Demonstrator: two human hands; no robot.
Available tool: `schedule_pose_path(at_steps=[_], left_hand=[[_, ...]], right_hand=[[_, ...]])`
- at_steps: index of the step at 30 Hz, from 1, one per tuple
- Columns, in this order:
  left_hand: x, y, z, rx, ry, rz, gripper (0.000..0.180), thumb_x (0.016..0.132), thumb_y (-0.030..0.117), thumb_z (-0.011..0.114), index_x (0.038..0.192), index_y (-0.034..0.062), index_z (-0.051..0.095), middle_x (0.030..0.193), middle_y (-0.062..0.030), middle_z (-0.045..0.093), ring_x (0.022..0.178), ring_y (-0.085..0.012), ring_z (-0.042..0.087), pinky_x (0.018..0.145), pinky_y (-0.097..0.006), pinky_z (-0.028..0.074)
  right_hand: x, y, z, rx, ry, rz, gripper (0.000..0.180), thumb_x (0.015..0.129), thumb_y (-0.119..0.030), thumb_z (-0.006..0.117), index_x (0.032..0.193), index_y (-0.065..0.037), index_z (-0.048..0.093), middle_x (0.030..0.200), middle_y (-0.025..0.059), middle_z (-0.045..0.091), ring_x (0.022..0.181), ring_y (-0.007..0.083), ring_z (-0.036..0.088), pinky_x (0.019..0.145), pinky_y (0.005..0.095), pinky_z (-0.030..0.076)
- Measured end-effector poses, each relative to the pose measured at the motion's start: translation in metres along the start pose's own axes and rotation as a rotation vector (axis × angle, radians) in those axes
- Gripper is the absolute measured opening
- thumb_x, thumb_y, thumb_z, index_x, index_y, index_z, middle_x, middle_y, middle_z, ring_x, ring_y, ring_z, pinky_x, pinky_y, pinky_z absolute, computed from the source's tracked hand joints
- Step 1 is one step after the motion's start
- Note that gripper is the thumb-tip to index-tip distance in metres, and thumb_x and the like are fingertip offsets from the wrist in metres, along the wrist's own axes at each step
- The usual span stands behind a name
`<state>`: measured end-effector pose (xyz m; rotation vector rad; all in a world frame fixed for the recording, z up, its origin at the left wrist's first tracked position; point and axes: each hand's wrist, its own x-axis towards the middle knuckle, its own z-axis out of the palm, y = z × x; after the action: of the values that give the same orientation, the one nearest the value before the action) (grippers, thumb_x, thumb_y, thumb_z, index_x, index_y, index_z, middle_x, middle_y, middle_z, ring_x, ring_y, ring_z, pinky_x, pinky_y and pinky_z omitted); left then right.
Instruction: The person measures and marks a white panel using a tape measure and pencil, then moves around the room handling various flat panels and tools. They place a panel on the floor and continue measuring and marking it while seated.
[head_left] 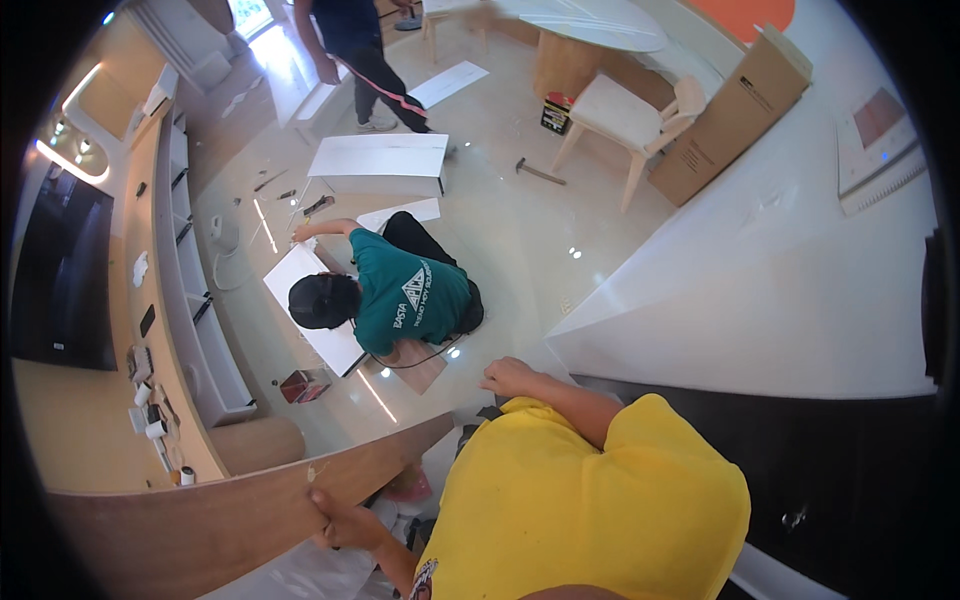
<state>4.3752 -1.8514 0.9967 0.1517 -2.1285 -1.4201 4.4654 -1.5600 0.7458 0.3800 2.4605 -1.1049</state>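
My left hand (pixel 345 522) grips the edge of a long, curved-looking brown wooden board (pixel 210 530), with the thumb on top near a pale chipped spot. That board stretches from the left rim toward the middle. My right hand (pixel 510 378) is closed, held out over the floor to the right of the board; anything inside it is hidden. Clear plastic wrapping (pixel 320 572) lies below my left hand. Ahead, a co-worker in a green shirt (pixel 415 290) and dark cap crouches on the floor over a white panel (pixel 315 310), one arm stretched across it.
A second person (pixel 365 55) walks at the back. White box-like cabinet parts (pixel 378 163), a hammer (pixel 540 173) and small tools lie on the glossy floor. A chair (pixel 625 120) and tall cardboard box (pixel 735 115) stand back right. A long low cabinet (pixel 205 330) lines the left wall below a television (pixel 65 265).
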Motion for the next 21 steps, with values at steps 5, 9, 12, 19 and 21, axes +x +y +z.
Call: schedule_pose_path(at_steps=[5,9,12,19,21], left_hand=[[-0.005,0.017,0.017,0.005,-0.045,-0.020,0.044,0.096,0.025,0.067,0.112,-0.0156,0.063,0.106,-0.0182,0.067,0.089,-0.0205,0.064,0.076,-0.033,0.055],[-0.016,0.026,0.038,0.037,0.020,-0.069,0.044,0.097,0.027,0.064,0.108,-0.0160,0.065,0.105,-0.0187,0.068,0.087,-0.0212,0.064,0.074,-0.033,0.055],[-0.020,0.026,0.052,0.032,0.021,-0.045,0.047,0.097,0.030,0.063,0.104,-0.0164,0.065,0.104,-0.0198,0.068,0.087,-0.0221,0.065,0.072,-0.034,0.055],[-0.034,0.005,0.082,-0.078,-0.106,0.114,0.051,0.098,0.036,0.062,0.100,-0.0150,0.065,0.096,-0.0191,0.069,0.082,-0.0234,0.066,0.071,-0.037,0.056],[-0.045,-0.002,0.087,-0.132,-0.103,0.021,0.052,0.095,0.036,0.062,0.107,-0.0153,0.062,0.104,-0.0217,0.067,0.089,-0.0275,0.066,0.075,-0.039,0.055]], right_hand=[[0.021,-0.007,-0.020,0.100,0.198,-0.276,0.037,0.086,-0.026,0.070,0.112,0.000,0.068,0.086,0.0224,0.069,0.082,0.0406,0.067,0.082,0.0472,0.053],[0.023,-0.043,-0.044,0.264,0.251,-0.406,0.046,0.086,-0.022,0.073,0.123,0.002,0.062,0.099,0.0204,0.069,0.093,0.0352,0.068,0.086,0.0429,0.053],[0.012,-0.093,-0.072,0.436,0.038,-0.391,0.056,0.086,-0.026,0.076,0.131,0.001,0.057,0.120,0.0202,0.064,0.107,0.0337,0.064,0.092,0.0391,0.051],[-0.016,-0.175,-0.119,0.316,0.235,-0.887,0.078,0.077,-0.034,0.084,0.139,-0.005,0.048,0.129,0.0189,0.058,0.115,0.0352,0.060,0.094,0.0425,0.049],[-0.013,-0.178,-0.116,0.407,0.167,-0.910,0.083,0.073,-0.034,0.087,0.140,-0.006,0.047,0.126,0.0189,0.060,0.114,0.0361,0.060,0.093,0.0440,0.049]])
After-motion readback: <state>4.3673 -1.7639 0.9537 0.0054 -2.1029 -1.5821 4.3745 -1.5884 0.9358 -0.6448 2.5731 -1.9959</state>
